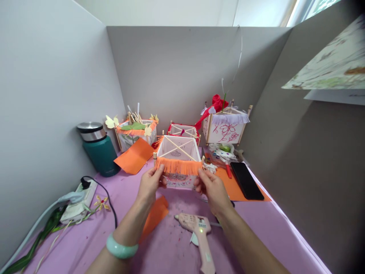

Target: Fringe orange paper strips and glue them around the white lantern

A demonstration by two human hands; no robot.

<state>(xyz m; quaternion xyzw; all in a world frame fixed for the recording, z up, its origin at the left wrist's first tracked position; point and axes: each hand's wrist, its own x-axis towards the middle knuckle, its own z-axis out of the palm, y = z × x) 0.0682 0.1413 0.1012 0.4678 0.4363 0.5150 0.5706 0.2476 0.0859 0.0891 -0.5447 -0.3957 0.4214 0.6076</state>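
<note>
A square lantern frame [182, 182] with white patterned sides and crossed sticks on top is in the middle. Orange paper fringe [179, 166] runs along its near upper edge. My left hand [152, 180] grips the frame's left side, thumb on the fringe's left end. At the right end, my right hand [209, 186] holds the frame with its thumb near the corner; its other fingers curl behind. A pink glue gun [196, 228] with a lit green light lies on the purple table below my hands, nozzle pointing left.
Behind stand a lantern with orange fringe [128, 140], a red-edged one [185, 129] and one with lilac fringe [225, 131]. A teal bottle [99, 154] and power strip [82, 201] are left. Orange paper [156, 215] lies near my left forearm; a black phone [246, 180] is right.
</note>
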